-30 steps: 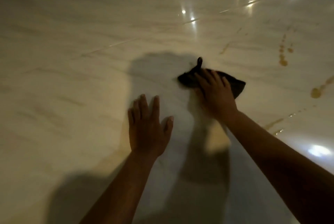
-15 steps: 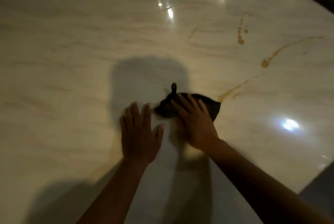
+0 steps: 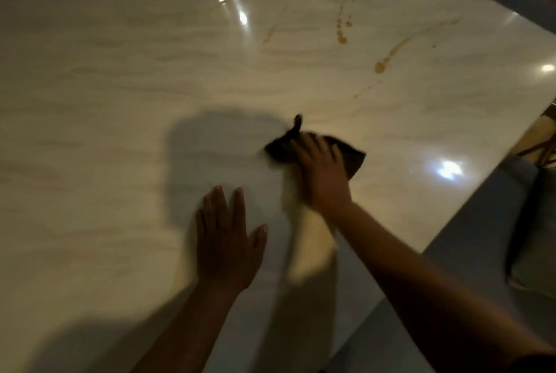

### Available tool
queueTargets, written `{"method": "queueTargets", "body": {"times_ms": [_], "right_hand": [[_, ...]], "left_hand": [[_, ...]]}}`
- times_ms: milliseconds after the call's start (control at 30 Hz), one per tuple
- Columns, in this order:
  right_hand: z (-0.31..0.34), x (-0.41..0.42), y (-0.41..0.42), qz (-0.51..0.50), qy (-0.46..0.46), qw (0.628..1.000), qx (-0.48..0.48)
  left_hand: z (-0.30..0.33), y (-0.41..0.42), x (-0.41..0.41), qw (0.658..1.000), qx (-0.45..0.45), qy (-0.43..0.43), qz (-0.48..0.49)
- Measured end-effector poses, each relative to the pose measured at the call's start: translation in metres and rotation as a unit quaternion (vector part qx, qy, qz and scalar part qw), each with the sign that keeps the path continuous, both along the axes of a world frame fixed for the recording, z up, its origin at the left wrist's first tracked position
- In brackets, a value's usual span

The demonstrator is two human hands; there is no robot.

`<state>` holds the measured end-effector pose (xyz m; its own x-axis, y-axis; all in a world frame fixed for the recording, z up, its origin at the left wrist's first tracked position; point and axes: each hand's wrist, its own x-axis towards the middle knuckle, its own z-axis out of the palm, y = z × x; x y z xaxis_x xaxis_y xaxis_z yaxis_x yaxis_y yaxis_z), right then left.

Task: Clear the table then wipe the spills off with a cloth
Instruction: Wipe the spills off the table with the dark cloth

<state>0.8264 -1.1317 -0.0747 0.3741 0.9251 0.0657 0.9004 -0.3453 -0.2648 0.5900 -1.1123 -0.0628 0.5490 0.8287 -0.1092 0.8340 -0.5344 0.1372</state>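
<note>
A: Biggest thing first?

B: The table [image 3: 120,77], pale marble w/ faint veining, glossy, filled nearly the whole head view. Ceiling lights glared off it at top centre and at the right edge. A dark shadow lay across its middle, and another ran along the near-left edge.

A: And off the table?

B: A grey chair seat [image 3: 523,222] sat past the right edge (blurred, so not much detail).

A: The hands?

B: The left hand [image 3: 225,240] lay flat on the marble, palm down, fingers straight and a bit spread, holding nothing. The right hand [image 3: 322,174] pressed down on the cloth [image 3: 352,158], fingers extended over it rather than curled round it.

A: Where was the cloth, then?

B: Roughly mid-table, just beyond and to the right of the left hand, not touching it. Dark, crumpled, w/ a small tail sticking up at its far-left corner.

A: Spills?

B: Orange-brown spills [image 3: 379,67] farther out toward the right: a long streak ending in a blob, a line of drops [image 3: 341,39] beyond that, plus thin streaks nearer. All apart from the cloth.
</note>
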Motion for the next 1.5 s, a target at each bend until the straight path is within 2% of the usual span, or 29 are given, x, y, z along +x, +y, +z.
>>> {"method": "queueTargets", "body": {"times_ms": [67, 133, 200, 300, 400, 467, 567, 667, 733, 833, 933, 1000, 1100, 1200, 1267, 1367, 1433, 1500], "right_hand": [[0.004, -0.028, -0.051, 0.074, 0.007, 0.997, -0.017], [0.005, -0.013, -0.083, 0.093, -0.017, 0.995, -0.013], [0.004, 0.027, -0.089, 0.032, -0.038, 0.999, -0.006], [0.007, 0.079, -0.079, -0.111, -0.019, 0.994, -0.017], [0.001, 0.057, -0.077, -0.160, -0.017, 0.987, -0.010], [-0.001, 0.015, -0.096, -0.123, -0.011, 0.992, 0.004], [0.004, -0.043, -0.149, -0.016, 0.000, 1.000, -0.014], [0.005, -0.030, -0.183, 0.039, -0.027, 0.998, -0.030], [0.003, 0.013, -0.178, -0.004, -0.046, 0.998, -0.031], [0.007, 0.075, -0.155, -0.150, -0.029, 0.988, -0.030], [0.004, 0.072, -0.142, -0.211, -0.017, 0.977, -0.017], [0.001, 0.028, -0.153, -0.176, -0.024, 0.984, 0.010], [0.001, -0.038, -0.186, -0.052, -0.015, 0.999, -0.005], [0.002, -0.008, -0.188, 0.022, -0.036, 0.999, -0.018], [0.001, 0.043, -0.167, -0.009, -0.049, 0.999, -0.018], [0.006, 0.115, -0.130, -0.147, -0.020, 0.989, -0.026], [0.004, 0.125, -0.109, -0.221, -0.008, 0.975, -0.028], [0.002, 0.100, -0.102, -0.209, -0.020, 0.978, -0.014]], "left_hand": [[0.001, -0.002, 0.000, 1.000, 0.000, 0.000, -0.009], [0.001, -0.004, -0.001, 1.000, 0.004, -0.003, -0.022], [0.001, -0.008, -0.001, 0.999, 0.009, -0.005, -0.032], [0.001, -0.018, 0.001, 0.999, 0.008, -0.002, -0.042], [0.001, -0.032, 0.007, 0.998, 0.005, -0.005, -0.056], [0.001, -0.039, 0.012, 0.998, 0.002, -0.003, -0.069], [0.001, -0.047, 0.019, 0.996, -0.008, 0.003, -0.086], [0.000, -0.053, 0.023, 0.995, -0.010, 0.004, -0.100], [0.001, -0.057, 0.027, 0.995, -0.012, 0.000, -0.095], [0.000, -0.058, 0.032, 0.996, -0.009, -0.004, -0.089], [-0.001, -0.058, 0.034, 0.996, -0.005, 0.000, -0.092], [-0.002, -0.059, 0.035, 0.996, -0.002, -0.002, -0.089], [-0.003, -0.060, 0.036, 0.996, 0.000, -0.006, -0.086], [-0.004, -0.056, 0.039, 0.996, 0.006, -0.015, -0.093], [-0.005, -0.051, 0.044, 0.995, 0.009, -0.019, -0.101], [-0.005, -0.045, 0.056, 0.995, 0.010, -0.021, -0.100], [-0.004, -0.043, 0.064, 0.995, 0.009, -0.019, -0.093], [-0.005, -0.043, 0.070, 0.996, 0.007, -0.020, -0.084]]}}
